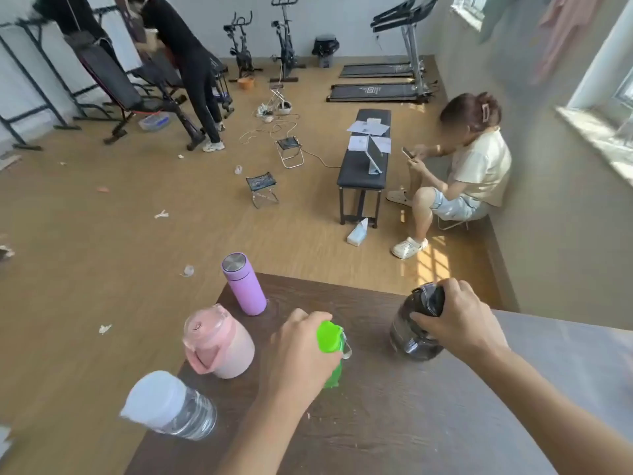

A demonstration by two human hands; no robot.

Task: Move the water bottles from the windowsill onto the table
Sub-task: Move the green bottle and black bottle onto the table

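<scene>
Hands: my left hand (301,354) grips the green bottle (331,351) at counter (394,423) centre | my right hand (459,320) clasps the dark bottle (407,334) at 2 o'clock | purple flask (241,286) at 11, pink jug (219,341) at 9, clear bottle (171,406) at 8, all standing on the counter.
</scene>
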